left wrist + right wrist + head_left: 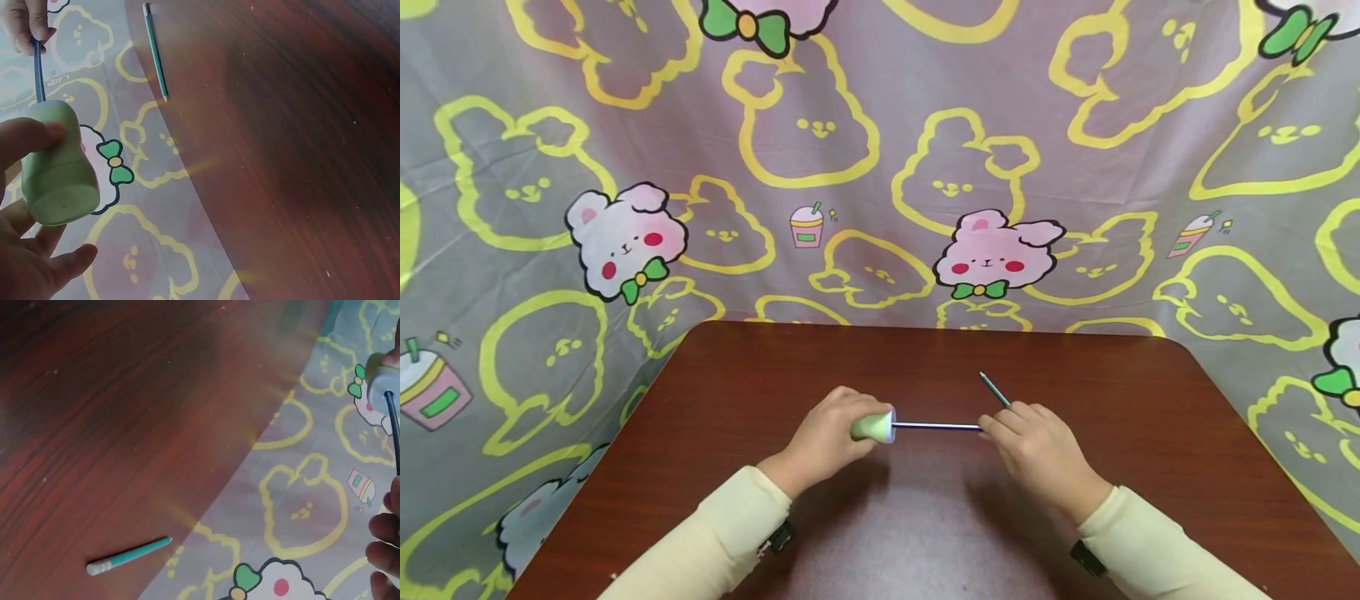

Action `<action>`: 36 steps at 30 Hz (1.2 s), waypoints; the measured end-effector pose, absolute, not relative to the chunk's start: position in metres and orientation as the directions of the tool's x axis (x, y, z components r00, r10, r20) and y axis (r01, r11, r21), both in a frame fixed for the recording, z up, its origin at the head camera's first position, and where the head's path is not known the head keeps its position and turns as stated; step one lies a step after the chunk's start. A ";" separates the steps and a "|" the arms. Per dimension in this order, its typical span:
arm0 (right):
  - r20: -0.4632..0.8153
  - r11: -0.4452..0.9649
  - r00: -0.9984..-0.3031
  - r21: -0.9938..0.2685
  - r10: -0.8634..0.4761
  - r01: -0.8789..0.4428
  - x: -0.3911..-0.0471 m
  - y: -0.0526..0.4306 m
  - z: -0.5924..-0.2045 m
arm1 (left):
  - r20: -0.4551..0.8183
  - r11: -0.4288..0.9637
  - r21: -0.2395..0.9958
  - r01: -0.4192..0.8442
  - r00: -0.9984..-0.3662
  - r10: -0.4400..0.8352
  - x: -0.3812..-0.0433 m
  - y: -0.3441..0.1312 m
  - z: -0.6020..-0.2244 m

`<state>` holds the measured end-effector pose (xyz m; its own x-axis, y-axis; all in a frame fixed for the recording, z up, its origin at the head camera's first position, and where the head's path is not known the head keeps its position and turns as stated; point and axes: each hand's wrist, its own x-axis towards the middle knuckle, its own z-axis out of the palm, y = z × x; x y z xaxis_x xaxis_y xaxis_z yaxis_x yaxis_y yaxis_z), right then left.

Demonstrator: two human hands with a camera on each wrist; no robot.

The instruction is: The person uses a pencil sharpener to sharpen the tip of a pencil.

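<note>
My left hand point(831, 433) grips a light green pencil sharpener point(872, 427) with a narrowed waist, held sideways above the table. Its whitish end point(381, 390) faces right, and a dark blue pencil point(936, 427) runs straight into the hole there. The pencil's inner end is hidden inside. At the other end, the fingers of my right hand point(1041, 446) pinch the pencil. In the left wrist view, thumb and fingers wrap the sharpener's green body point(62, 175) from both sides. A teal pencil point(995, 389) with an eraser end lies just beyond my right hand.
The brown wooden table point(940, 533) has rounded far corners. A grey curtain point(880, 192) printed with yellow outlines and pink rabbits hangs behind and along both sides of it.
</note>
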<state>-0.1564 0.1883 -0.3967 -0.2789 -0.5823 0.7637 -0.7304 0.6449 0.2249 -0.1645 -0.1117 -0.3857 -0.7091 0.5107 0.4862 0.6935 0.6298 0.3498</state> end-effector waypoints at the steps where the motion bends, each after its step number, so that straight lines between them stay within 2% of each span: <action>1: 0.768 0.641 -0.265 0.234 -0.583 -0.731 -0.157 0.188 -0.398 | 0.487 0.628 0.347 0.696 -0.706 0.514 -0.164 -0.112 -0.385; 3: 0.769 0.633 -0.270 0.215 -0.579 -0.744 -0.156 0.187 -0.400 | 0.496 0.627 0.322 0.710 -0.690 0.527 -0.163 -0.112 -0.385; 4: 0.757 0.635 -0.300 0.190 -0.580 -0.749 -0.155 0.187 -0.400 | 0.506 0.624 0.301 0.721 -0.675 0.536 -0.162 -0.112 -0.385; 6: 0.702 0.644 -0.418 0.076 -0.577 -0.761 -0.152 0.187 -0.400 | 0.539 0.615 0.239 0.752 -0.629 0.560 -0.163 -0.112 -0.387; 7: 0.642 0.638 -0.509 -0.040 -0.573 -0.769 -0.151 0.188 -0.398 | 0.560 0.609 0.202 0.767 -0.601 0.571 -0.163 -0.112 -0.388; 9: 0.436 0.599 -0.693 -0.354 -0.573 -0.718 -0.149 0.189 -0.394 | 0.601 0.594 0.124 0.795 -0.536 0.592 -0.164 -0.113 -0.390; 10: 0.318 0.588 -0.764 -0.496 -0.562 -0.639 -0.149 0.189 -0.391 | 0.620 0.584 0.087 0.807 -0.503 0.602 -0.165 -0.113 -0.391; 12: 0.122 0.570 -0.844 -0.687 -0.522 -0.452 -0.150 0.190 -0.386 | 0.652 0.575 0.026 0.818 -0.450 0.611 -0.166 -0.114 -0.393; 14: 0.036 0.562 -0.864 -0.746 -0.502 -0.358 -0.153 0.191 -0.383 | 0.668 0.575 0.013 0.818 -0.435 0.604 -0.167 -0.114 -0.394; 18: 0.101 0.636 -0.881 -0.655 -0.462 -0.409 -0.152 0.190 -0.381 | 0.655 0.593 0.065 0.803 -0.482 0.582 -0.166 -0.114 -0.393; 21: 0.212 0.708 -0.873 -0.517 -0.439 -0.482 -0.150 0.189 -0.383 | 0.623 0.601 0.109 0.792 -0.525 0.580 -0.165 -0.113 -0.391; 23: 0.342 0.735 -0.823 -0.378 -0.454 -0.563 -0.149 0.189 -0.385 | 0.601 0.609 0.140 0.781 -0.556 0.574 -0.165 -0.113 -0.391; 25: 0.498 0.738 -0.721 -0.214 -0.481 -0.640 -0.150 0.190 -0.389 | 0.575 0.619 0.189 0.762 -0.597 0.559 -0.164 -0.113 -0.390; 28: 0.666 0.692 -0.530 -0.028 -0.526 -0.721 -0.153 0.192 -0.393 | 0.526 0.632 0.277 0.723 -0.665 0.530 -0.164 -0.113 -0.388; 31: 0.740 0.655 -0.412 0.051 -0.532 -0.754 -0.156 0.191 -0.395 | 0.479 0.635 0.354 0.687 -0.716 0.507 -0.163 -0.112 -0.386; 36: 0.784 0.650 -0.336 0.111 -0.522 -0.752 -0.158 0.189 -0.398 | 0.451 0.620 0.427 0.659 -0.749 0.485 -0.162 -0.110 -0.384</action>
<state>-0.1576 0.1890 -0.3977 -0.3361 -0.5224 0.7837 -0.7521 0.6497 0.1105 -0.1621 -0.1100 -0.3844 -0.7490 0.4850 0.4513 0.6586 0.6196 0.4271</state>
